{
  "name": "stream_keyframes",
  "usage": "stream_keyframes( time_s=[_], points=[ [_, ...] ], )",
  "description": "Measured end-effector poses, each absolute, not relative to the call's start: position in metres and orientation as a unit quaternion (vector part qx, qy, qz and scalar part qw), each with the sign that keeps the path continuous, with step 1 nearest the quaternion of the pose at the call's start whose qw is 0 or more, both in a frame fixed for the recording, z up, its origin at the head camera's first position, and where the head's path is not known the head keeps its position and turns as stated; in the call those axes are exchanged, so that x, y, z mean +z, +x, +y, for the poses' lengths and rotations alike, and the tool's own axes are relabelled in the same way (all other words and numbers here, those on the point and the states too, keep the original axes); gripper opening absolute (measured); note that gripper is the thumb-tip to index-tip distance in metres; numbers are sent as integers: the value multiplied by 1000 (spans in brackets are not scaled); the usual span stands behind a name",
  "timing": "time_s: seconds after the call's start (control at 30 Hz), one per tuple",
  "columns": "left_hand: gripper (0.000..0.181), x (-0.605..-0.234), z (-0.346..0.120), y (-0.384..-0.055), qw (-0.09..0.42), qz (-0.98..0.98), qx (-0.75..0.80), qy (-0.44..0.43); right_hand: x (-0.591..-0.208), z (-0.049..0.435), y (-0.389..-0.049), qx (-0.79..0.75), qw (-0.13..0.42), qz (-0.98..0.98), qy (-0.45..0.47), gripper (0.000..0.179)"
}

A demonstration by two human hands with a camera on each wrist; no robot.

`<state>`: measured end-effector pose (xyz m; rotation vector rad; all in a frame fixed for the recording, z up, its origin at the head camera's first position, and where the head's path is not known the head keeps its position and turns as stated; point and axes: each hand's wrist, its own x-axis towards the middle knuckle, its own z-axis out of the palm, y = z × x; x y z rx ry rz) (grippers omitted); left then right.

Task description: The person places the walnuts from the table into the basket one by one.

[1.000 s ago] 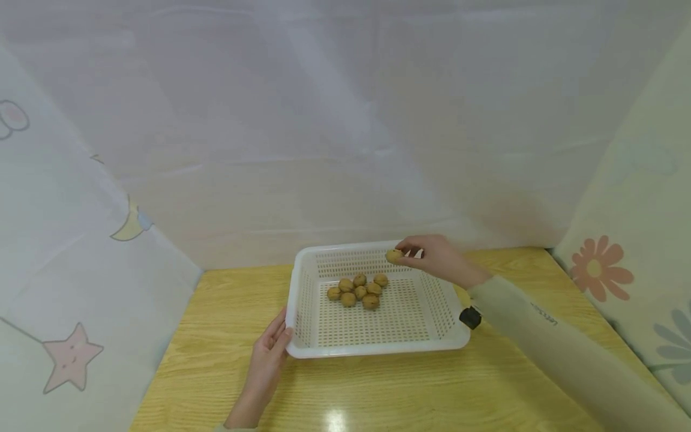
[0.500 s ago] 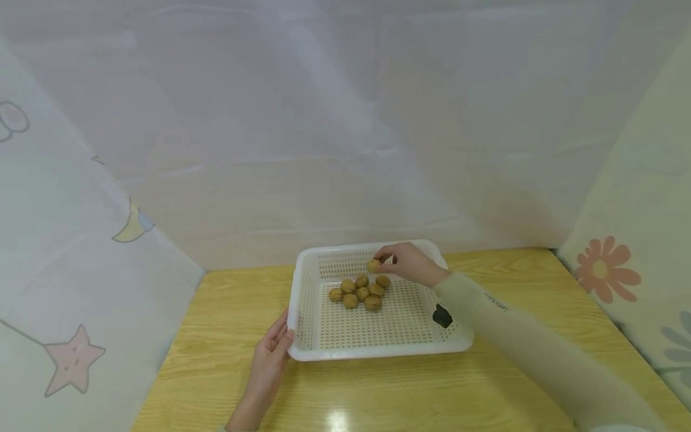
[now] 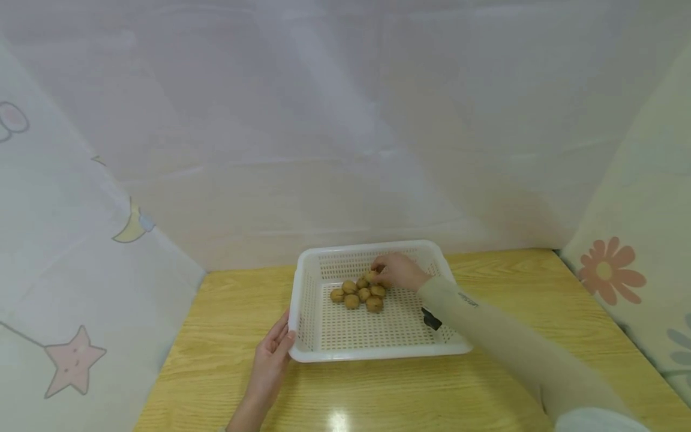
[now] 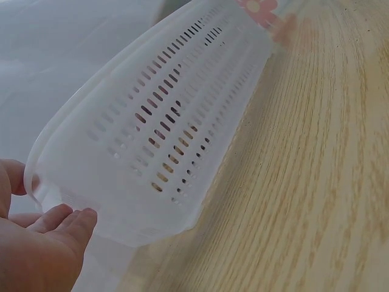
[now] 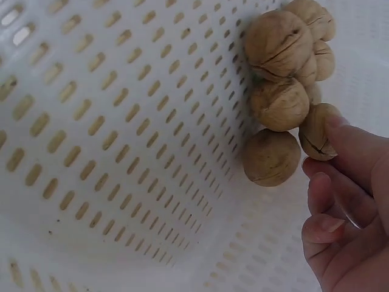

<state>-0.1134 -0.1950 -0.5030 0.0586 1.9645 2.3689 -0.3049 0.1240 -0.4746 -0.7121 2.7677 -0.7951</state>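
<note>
A white perforated plastic basket (image 3: 399, 351) stands on the wooden table, with several walnuts (image 3: 351, 301) clustered left of its middle. My right hand (image 3: 400, 271) reaches down inside it and pinches a walnut (image 5: 318, 131) between thumb and fingers, right at the back of the cluster. In the right wrist view the held walnut overlaps the loose ones. My left hand (image 3: 270, 355) grips the basket's rim at the front left corner, thumb on top; in the left wrist view its fingers (image 4: 78, 226) lie against the basket's outer wall.
The yellow wood-grain table (image 3: 216, 348) extends to both sides and in front of the basket. Pale cloth (image 3: 345, 120) hangs behind, and printed cloth with a star (image 3: 74, 362) and a flower (image 3: 611, 270) hangs at the sides. A black wrist device (image 3: 430, 318) sits below the right sleeve.
My right hand has moved left and down from above the basket's back right rim to the walnut cluster, carrying a walnut. My left hand stays on the rim.
</note>
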Motion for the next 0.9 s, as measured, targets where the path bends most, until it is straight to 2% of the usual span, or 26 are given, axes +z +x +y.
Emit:
stream_keyframes(
  time_s=[0.3,0.53,0.67,0.9],
  points=[
    [59,-504,-196,-114,29,636,770,30,-480,120,-310,-264,103,927,-245,22],
    [59,-505,-196,-116,29,631,775,26,-479,119,-308,-263,109,925,-251,27],
    [59,-505,-196,-115,27,631,775,25,-472,125,-304,-274,108,926,-238,29],
    [60,-503,-195,-115,28,635,771,23,-443,143,-289,-286,83,916,-268,31]
  ],
)
